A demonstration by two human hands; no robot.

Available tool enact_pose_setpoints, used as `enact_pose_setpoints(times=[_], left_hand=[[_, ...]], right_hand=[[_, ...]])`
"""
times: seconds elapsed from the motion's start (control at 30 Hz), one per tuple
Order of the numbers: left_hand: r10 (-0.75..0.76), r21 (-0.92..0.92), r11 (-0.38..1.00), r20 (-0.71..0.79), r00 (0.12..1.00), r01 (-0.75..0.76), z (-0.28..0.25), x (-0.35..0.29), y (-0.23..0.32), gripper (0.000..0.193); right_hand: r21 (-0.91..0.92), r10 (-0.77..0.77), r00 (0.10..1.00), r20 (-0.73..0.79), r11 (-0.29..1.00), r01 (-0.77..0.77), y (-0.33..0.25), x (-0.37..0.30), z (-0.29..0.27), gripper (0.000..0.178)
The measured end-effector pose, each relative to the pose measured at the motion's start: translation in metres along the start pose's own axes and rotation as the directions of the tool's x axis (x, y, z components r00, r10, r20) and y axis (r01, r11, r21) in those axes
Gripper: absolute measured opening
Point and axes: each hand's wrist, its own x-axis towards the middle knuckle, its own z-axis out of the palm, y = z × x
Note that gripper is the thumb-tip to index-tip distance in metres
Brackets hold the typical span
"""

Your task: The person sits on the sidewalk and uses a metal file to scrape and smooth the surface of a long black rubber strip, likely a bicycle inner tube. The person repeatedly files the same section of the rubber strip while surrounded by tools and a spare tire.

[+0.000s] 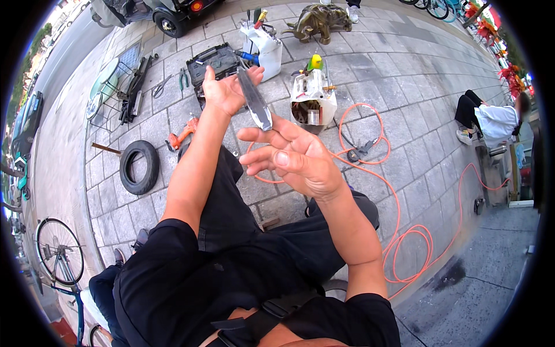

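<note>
A long, flat dark grey strip (252, 95) with a pale, shiny lower end slants between my hands; its exact kind cannot be made out. My left hand (224, 91) is palm up with thumb and fingers spread, and the strip's upper end crosses in front of its fingers. Against the fingers of my right hand (298, 156) lies the pale lower end. That hand has its fingers stretched apart and its thumb nail showing. Neither hand visibly closes round the strip, though whether it rests on them is hard to tell.
Beyond my hands are an open black tool case (214, 58), a cut white container with tools (269, 52) and another white container (315, 95). To the left lie an orange power tool (184, 134) and a tyre (139, 167). An orange hose (396, 202) loops rightward.
</note>
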Motion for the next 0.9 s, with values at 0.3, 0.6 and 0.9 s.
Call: enact_pose_setpoints(times=[0.3,0.6,0.9], left_hand=[[0.159,0.408,0.908,-0.110,0.981,-0.101,-0.011,0.006,0.025,0.053],[0.173,0.134,0.974,0.091,0.981,-0.184,-0.004,-0.019,0.041,0.064],[0.207,0.212,0.946,0.193,0.959,-0.247,0.007,-0.042,0.048,0.063]], right_hand=[[-0.254,0.146,0.798,-0.585,0.901,-0.351,0.019,-0.006,-0.023,0.039],[-0.270,0.322,0.745,-0.583,0.789,-0.552,0.061,0.002,-0.036,0.012],[-0.339,0.288,0.676,-0.679,0.693,-0.636,0.082,0.008,-0.053,0.013]])
